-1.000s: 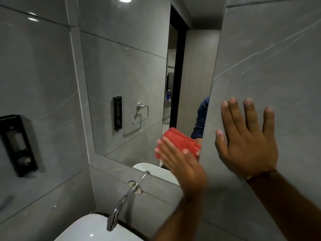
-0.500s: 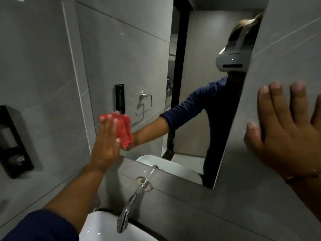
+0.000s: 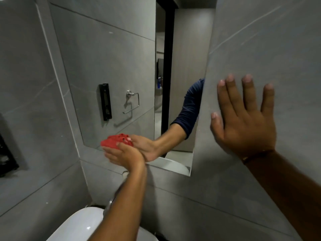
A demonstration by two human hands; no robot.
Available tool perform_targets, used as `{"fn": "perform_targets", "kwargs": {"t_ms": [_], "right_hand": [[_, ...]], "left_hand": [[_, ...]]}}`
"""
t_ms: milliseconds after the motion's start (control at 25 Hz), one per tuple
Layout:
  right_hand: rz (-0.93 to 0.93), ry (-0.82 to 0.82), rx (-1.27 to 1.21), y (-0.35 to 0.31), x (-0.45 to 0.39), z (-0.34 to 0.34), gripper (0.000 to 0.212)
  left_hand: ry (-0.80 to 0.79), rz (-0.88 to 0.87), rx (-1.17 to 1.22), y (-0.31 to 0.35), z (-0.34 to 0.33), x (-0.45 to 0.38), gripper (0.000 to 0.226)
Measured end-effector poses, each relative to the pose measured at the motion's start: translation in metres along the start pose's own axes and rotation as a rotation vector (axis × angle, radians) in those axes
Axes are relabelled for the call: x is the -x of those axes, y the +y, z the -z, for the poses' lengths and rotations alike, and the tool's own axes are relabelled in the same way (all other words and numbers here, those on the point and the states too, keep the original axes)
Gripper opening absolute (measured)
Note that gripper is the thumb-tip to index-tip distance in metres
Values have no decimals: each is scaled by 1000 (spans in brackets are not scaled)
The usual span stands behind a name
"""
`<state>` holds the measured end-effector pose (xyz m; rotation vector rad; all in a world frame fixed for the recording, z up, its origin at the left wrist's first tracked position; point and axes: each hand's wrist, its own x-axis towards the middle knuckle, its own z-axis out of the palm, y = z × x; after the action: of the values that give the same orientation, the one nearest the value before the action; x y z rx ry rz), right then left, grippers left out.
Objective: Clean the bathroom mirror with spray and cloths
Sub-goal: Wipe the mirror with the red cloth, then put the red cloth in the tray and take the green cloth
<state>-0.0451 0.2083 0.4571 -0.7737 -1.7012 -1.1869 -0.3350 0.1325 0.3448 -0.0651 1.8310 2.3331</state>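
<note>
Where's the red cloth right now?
In the head view, the red cloth is pressed under the left hand against the mirror's lower edge, left of centre, above the faucet and sink.

No readable text, labels or brands anywhere, black wall dispenser (image 3: 7,153) unmarked (too dark to tell)

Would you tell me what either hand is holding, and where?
Left hand presses a red cloth under its fingers on the mirror; right hand holds nothing.

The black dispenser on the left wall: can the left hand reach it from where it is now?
Probably yes. The left hand presses the red cloth on the mirror; nothing stands between it and the dispenser.
</note>
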Motion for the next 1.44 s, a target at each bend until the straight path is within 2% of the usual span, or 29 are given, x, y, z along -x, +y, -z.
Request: {"fn": "perform_targets", "kwargs": {"t_ms": [120,200,280,360,480,560,640,720,880,920,1000,1080,1160,1240,1320,1440], "right_hand": [[-17,-100,-78,0,-6,6,76],[-23,-153,-144,1,-10,13,75],[11,-172,-188,6,0,20,75],[33,-183,-211,20,27,31,75],[2,-242,-160,51,107,56,74],[-27,-343,-81,76,177,72,74],[-65,-453,-52,99,247,86,74],[-95,-516,-55,111,300,93,77],[-170,-581,-45,112,372,93,92],[-174,-599,-37,108,389,93,97],[-173,-620,-27,103,421,89,103],[-181,-613,-15,100,435,87,103],[-194,-601,-5,99,436,84,100],[-221,-610,-15,97,433,85,98],[-243,-619,-31,97,430,89,97],[-239,-612,-38,96,427,90,95]], "left_hand": [[-177,-29,-15,-22,-5,122,79],[-268,-114,-47,-33,-1,194,78],[-396,-217,-107,-46,15,240,75],[-516,-318,-119,-55,35,252,75],[-652,-198,-97,-74,75,242,67],[-815,-89,-128,-106,117,239,64],[-970,-63,-280,-151,157,250,65],[-1098,-110,-482,-206,185,266,67],[-1424,-160,-787,-336,228,303,71],[-1497,-221,-885,-370,242,308,70],[-1603,-470,-1108,-433,264,314,64],[-1648,-738,-1262,-468,274,316,64],[-1622,-816,-1415,-475,270,320,66],[-1571,-777,-1491,-474,262,322,64],[-1514,-704,-1463,-467,257,324,56],[-1600,-535,-1355,-463,255,325,32]]}}
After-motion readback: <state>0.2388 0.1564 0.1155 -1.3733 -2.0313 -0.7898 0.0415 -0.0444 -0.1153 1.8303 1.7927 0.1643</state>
